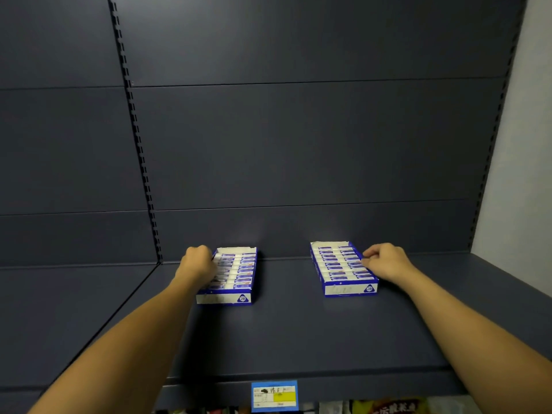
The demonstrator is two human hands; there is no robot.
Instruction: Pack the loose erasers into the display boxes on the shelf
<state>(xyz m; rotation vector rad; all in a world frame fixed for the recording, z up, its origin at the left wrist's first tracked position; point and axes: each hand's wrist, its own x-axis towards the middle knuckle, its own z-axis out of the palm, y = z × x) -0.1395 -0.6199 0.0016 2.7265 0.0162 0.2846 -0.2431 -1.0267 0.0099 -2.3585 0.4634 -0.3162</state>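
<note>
Both arms extended forward; left hand [199,261] and right hand [385,259] fingers curled, knuckles up.

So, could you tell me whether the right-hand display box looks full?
Full: the right display box shows rows of erasers front to back, without visible gaps.

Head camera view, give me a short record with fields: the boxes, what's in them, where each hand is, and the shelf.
left box: blue and white display box, filled with rows of erasers
right box: matching display box, also filled with erasers
spacing: boxes apart, side by side near the back panel
left hand: left hand at the left box's left edge, fingers curled
right hand: right hand at the right box's right edge, fingertips touching it
shelf: dark shelf, price label on its front edge
loose erasers: none visible
</note>
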